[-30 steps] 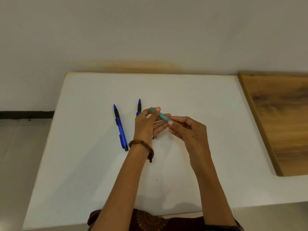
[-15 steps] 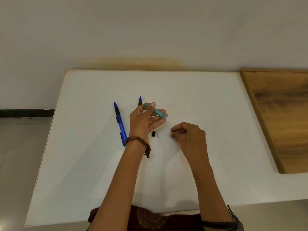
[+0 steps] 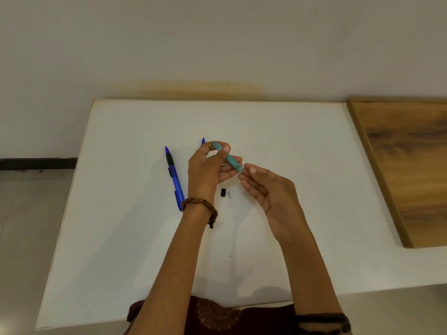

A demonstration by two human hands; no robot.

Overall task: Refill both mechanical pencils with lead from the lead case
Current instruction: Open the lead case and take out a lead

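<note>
My left hand pinches the teal lead case above the table, open end tilted toward my right hand, fingers relaxed and empty. One blue pencil lies left. I judge I'm tipping out lead; next, catch it gently.

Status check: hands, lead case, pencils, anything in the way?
Left hand grips teal lead case, tilted, low end toward right hand, open palm-up below it. Blue pencil on table, second mostly hidden behind left hand. Small black cap on table; nothing blocking.
</note>
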